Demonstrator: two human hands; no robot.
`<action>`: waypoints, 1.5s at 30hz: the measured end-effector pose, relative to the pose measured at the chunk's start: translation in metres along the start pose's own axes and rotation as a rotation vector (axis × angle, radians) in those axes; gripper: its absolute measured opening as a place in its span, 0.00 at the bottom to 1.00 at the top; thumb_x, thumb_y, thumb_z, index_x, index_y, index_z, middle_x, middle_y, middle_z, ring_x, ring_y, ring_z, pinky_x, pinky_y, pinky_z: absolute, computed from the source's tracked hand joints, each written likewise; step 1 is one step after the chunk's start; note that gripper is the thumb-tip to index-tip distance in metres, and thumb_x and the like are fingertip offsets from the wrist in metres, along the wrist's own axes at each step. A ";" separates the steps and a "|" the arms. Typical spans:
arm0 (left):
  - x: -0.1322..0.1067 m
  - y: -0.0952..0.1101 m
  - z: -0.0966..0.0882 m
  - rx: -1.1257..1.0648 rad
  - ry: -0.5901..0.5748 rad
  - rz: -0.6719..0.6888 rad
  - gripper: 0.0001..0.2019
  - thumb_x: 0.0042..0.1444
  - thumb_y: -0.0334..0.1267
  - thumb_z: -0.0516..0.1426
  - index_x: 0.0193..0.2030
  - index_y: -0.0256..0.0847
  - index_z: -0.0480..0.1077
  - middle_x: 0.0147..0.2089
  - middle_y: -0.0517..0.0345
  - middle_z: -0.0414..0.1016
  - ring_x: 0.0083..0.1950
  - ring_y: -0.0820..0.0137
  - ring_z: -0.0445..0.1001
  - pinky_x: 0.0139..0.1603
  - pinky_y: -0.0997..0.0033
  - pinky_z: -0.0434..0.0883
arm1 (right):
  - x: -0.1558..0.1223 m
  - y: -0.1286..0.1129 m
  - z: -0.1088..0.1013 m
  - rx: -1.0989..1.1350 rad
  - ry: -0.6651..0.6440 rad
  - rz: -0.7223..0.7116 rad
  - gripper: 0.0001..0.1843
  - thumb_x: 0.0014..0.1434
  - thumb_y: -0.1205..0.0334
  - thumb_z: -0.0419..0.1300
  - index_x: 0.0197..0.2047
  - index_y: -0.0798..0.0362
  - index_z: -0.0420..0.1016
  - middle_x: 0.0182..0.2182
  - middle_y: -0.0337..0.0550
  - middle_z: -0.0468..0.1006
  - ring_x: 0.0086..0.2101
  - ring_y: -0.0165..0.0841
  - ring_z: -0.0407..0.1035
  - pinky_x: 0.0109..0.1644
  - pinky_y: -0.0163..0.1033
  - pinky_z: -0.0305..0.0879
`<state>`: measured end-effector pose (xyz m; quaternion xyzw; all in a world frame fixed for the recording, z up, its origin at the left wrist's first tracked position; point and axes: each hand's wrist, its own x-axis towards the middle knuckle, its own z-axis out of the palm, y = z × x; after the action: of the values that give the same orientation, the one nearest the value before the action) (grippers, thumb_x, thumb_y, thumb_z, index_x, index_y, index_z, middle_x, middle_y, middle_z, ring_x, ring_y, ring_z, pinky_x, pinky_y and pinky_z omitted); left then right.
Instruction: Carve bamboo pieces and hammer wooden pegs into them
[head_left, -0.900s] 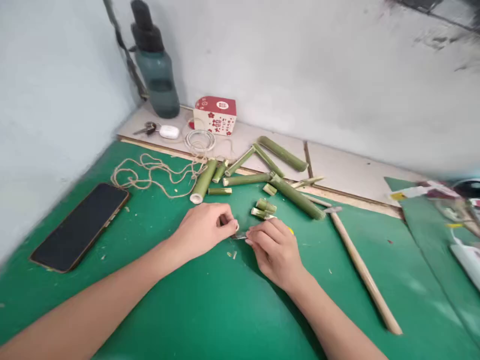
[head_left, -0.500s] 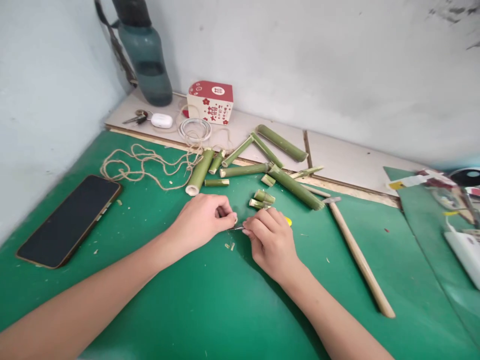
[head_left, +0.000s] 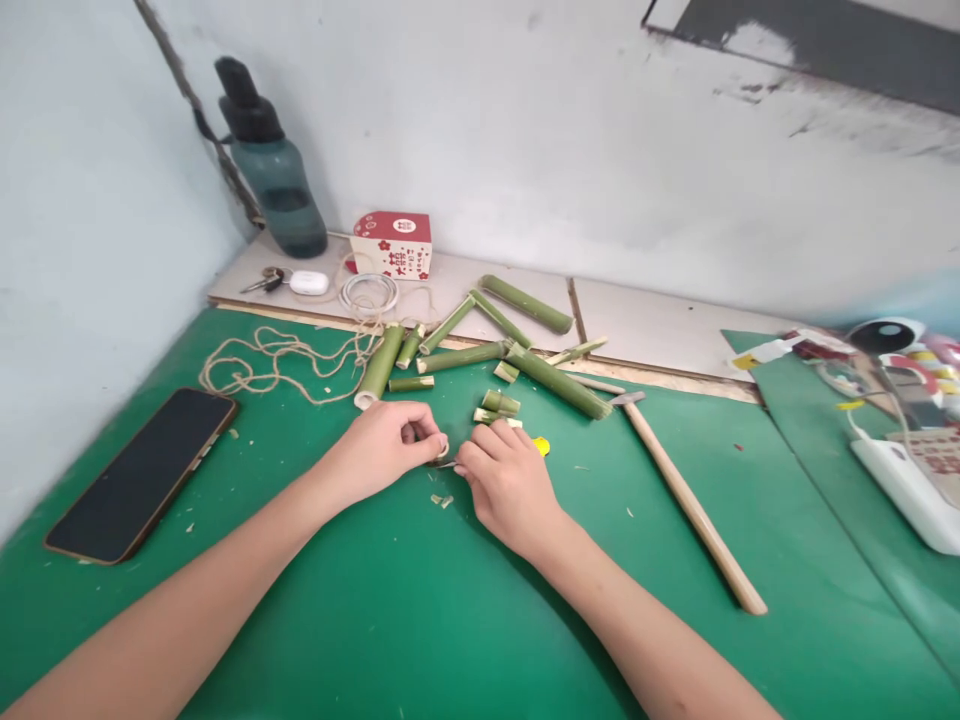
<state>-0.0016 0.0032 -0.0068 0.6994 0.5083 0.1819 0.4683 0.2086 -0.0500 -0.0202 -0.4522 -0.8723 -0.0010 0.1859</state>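
My left hand is closed, pinching a small pale piece of bamboo, mostly covered by the fingers. My right hand is wrapped round a knife with a yellow handle, whose end sticks out beyond the knuckles. Its thin metal blade points left and meets the small piece, or lies very close to it. Pale shavings lie on the green tabletop just below. Two short bamboo pieces rest behind my right hand, and a thick bamboo tube lies behind my left.
Several cut bamboo lengths lie towards the ledge. A hammer is at right, a phone at left. Loose twine trails near the tube. On the ledge stand a water bottle and a red-and-white box.
The camera view has tilted up and shifted right, so everything appears lower and further left. Both hands keep their grips, and the shavings below the blade look slightly rearranged.
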 end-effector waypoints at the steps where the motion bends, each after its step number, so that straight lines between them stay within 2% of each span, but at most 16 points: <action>1: 0.000 0.000 0.000 0.012 0.002 -0.001 0.12 0.59 0.46 0.61 0.31 0.42 0.75 0.26 0.64 0.74 0.28 0.74 0.67 0.30 0.72 0.61 | -0.002 0.001 -0.001 0.027 0.010 -0.008 0.08 0.67 0.70 0.58 0.35 0.52 0.72 0.31 0.42 0.72 0.36 0.36 0.60 0.41 0.43 0.53; 10: -0.004 0.000 0.000 0.032 0.019 0.032 0.10 0.60 0.43 0.61 0.30 0.42 0.73 0.28 0.65 0.77 0.29 0.74 0.71 0.31 0.73 0.64 | -0.003 0.002 -0.004 0.156 0.149 -0.070 0.07 0.68 0.71 0.59 0.38 0.51 0.74 0.34 0.43 0.78 0.37 0.35 0.66 0.42 0.43 0.59; 17: -0.008 0.005 -0.003 -0.012 0.063 -0.074 0.15 0.62 0.49 0.60 0.29 0.43 0.76 0.25 0.64 0.77 0.27 0.72 0.72 0.30 0.71 0.63 | -0.001 -0.010 0.001 0.063 0.161 0.053 0.10 0.68 0.71 0.57 0.34 0.52 0.72 0.31 0.44 0.74 0.34 0.36 0.59 0.38 0.43 0.55; 27: -0.011 0.002 -0.005 -0.088 0.020 -0.039 0.11 0.60 0.45 0.63 0.31 0.43 0.82 0.31 0.61 0.83 0.32 0.70 0.76 0.33 0.71 0.67 | 0.006 -0.017 -0.001 -0.010 0.043 0.093 0.11 0.67 0.70 0.55 0.32 0.52 0.70 0.30 0.43 0.69 0.34 0.37 0.56 0.38 0.44 0.50; 32: -0.009 0.006 -0.009 0.014 0.018 -0.037 0.12 0.59 0.46 0.63 0.29 0.42 0.81 0.28 0.61 0.80 0.30 0.71 0.73 0.32 0.71 0.64 | 0.008 -0.017 0.002 -0.055 -0.013 0.093 0.07 0.63 0.71 0.58 0.34 0.51 0.70 0.31 0.42 0.71 0.36 0.37 0.58 0.39 0.44 0.50; 37: -0.006 0.000 -0.006 0.077 0.043 -0.041 0.14 0.59 0.50 0.62 0.30 0.43 0.79 0.25 0.63 0.74 0.28 0.72 0.66 0.30 0.70 0.59 | 0.000 -0.010 0.001 -0.032 -0.016 0.026 0.07 0.66 0.69 0.58 0.35 0.52 0.71 0.31 0.41 0.71 0.36 0.37 0.59 0.40 0.44 0.51; 40: -0.006 -0.004 -0.006 0.096 0.027 -0.002 0.10 0.60 0.47 0.61 0.40 0.45 0.81 0.29 0.64 0.75 0.29 0.73 0.67 0.31 0.72 0.61 | -0.004 -0.004 -0.002 0.016 0.001 0.006 0.09 0.69 0.68 0.56 0.35 0.52 0.72 0.31 0.42 0.72 0.36 0.36 0.60 0.41 0.43 0.53; 43: -0.006 -0.005 -0.009 0.155 -0.025 0.078 0.15 0.63 0.44 0.59 0.54 0.52 0.80 0.35 0.64 0.77 0.31 0.73 0.69 0.33 0.72 0.62 | -0.004 -0.001 -0.006 0.076 0.023 -0.019 0.08 0.69 0.68 0.56 0.37 0.52 0.73 0.33 0.43 0.75 0.36 0.36 0.61 0.41 0.43 0.55; 45: -0.007 -0.005 -0.011 0.221 -0.049 0.138 0.15 0.65 0.43 0.56 0.53 0.53 0.82 0.37 0.62 0.76 0.33 0.73 0.71 0.35 0.72 0.61 | -0.004 0.000 -0.006 0.119 0.041 -0.041 0.07 0.69 0.69 0.57 0.38 0.52 0.74 0.34 0.43 0.76 0.37 0.36 0.63 0.42 0.44 0.57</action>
<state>-0.0150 0.0028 -0.0036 0.7844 0.4644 0.1392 0.3870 0.2127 -0.0545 -0.0157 -0.4221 -0.8761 0.0377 0.2300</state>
